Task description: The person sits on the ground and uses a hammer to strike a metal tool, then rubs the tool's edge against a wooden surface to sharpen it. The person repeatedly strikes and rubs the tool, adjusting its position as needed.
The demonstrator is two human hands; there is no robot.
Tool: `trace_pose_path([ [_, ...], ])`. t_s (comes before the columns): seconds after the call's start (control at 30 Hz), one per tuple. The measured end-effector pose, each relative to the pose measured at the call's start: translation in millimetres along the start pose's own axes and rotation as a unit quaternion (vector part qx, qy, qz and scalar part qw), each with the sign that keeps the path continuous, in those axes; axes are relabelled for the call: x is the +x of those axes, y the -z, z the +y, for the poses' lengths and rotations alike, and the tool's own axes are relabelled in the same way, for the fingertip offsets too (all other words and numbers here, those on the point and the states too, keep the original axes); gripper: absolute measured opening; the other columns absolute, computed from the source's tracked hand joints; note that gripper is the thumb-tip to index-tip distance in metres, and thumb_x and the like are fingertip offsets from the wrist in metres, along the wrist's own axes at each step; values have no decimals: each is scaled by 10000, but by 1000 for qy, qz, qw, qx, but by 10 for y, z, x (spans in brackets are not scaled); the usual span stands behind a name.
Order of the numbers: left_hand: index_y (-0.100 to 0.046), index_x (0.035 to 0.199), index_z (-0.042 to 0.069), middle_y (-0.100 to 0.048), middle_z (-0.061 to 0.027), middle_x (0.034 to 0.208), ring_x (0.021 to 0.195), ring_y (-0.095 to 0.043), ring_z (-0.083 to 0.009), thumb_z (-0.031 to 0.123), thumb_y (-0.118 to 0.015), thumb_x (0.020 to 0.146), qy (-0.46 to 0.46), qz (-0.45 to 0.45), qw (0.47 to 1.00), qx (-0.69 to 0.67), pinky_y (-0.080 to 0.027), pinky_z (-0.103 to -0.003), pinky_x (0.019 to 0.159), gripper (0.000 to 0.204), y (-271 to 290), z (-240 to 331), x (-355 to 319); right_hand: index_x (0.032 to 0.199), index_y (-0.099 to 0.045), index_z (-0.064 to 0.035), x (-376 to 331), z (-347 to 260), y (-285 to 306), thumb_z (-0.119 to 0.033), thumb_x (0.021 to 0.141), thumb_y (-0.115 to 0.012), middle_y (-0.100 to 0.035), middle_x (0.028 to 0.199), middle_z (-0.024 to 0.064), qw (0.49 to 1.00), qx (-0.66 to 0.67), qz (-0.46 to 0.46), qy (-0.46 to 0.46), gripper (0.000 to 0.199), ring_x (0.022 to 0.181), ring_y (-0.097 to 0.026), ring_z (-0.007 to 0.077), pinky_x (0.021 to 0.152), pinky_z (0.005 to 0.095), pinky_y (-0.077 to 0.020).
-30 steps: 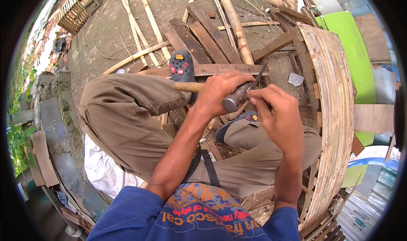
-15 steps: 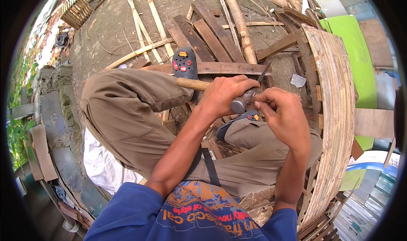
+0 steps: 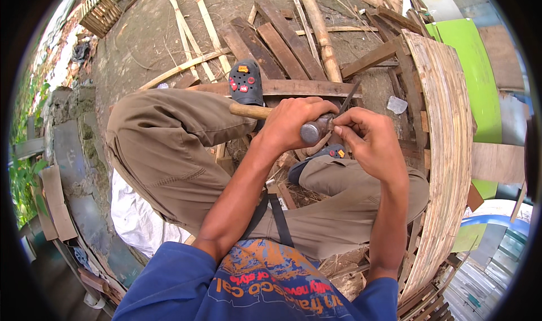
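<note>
Wooden-handled hammer with grey metal head [image 3: 309, 130] is sitting in the left hand [image 3: 293, 123], fingers wrapped tight. Right hand [image 3: 370, 143] is pinching something too small to tell against the hammer head, above a curved bamboo-slat panel [image 3: 446, 151].

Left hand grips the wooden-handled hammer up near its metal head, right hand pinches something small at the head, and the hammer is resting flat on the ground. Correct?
Not quite. The hammer is not on the ground: the left hand holds it up above the knees, gripped near the metal head. The right hand does pinch something small at the head. The head view shows this.
</note>
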State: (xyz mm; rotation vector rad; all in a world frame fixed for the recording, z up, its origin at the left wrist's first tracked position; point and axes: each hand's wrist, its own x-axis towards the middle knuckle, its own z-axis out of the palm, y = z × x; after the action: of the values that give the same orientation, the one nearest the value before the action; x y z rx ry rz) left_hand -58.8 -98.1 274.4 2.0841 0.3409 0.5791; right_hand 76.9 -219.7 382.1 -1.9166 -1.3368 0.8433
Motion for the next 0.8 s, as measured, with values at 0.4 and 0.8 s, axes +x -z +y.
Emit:
trace_pose_path([
  [0.4, -691, 1089, 115, -739, -104, 981, 911, -700, -344, 97, -790, 684, 35, -29, 999, 28, -551, -430, 749, 417, 42, -6, -21, 922, -709, 53, 35, 21, -104, 19, 849, -679, -701, 785, 185, 999, -6, 20, -29, 85, 636, -655, 266, 620, 366, -488],
  [0.8, -695, 1064, 108, -736, -121, 936, 893, -699, -358, 96, -791, 681, 24, -2, 1000, 20, -548, -436, 747, 395, 55, 22, -24, 927, -726, 37, 29, 19, -109, -8, 847, -704, -702, 759, 173, 999, -7, 39, -19, 95, 605, -638, 228, 600, 351, -482],
])
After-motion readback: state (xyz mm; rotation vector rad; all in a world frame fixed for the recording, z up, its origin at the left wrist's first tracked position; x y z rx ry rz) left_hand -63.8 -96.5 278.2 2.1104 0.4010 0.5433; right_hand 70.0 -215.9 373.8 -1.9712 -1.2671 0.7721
